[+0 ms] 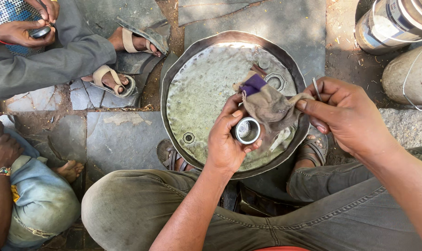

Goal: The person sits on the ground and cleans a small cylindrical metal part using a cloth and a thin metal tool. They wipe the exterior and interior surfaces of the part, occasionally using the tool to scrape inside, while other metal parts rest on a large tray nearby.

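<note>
My left hand (227,139) grips a small shiny metal ring-shaped part (247,130), open end facing up. My right hand (343,114) pinches a dirty grey rag (271,107) with a purple patch (253,84) at its top, and a thin metal ring (316,88) sticks up between its fingers. The rag hangs between both hands, touching the metal part. Below them lies a round dented metal pan (197,88) with greasy liquid and a few hexagonal nuts (274,82) in it.
My knees and sandalled feet (171,158) flank the pan. Another person in grey trousers and sandals (113,79) sits at upper left, hands holding a small dark object (39,32). A third person's arm and jeans (29,195) are at lower left. Metal cans (397,21) stand upper right.
</note>
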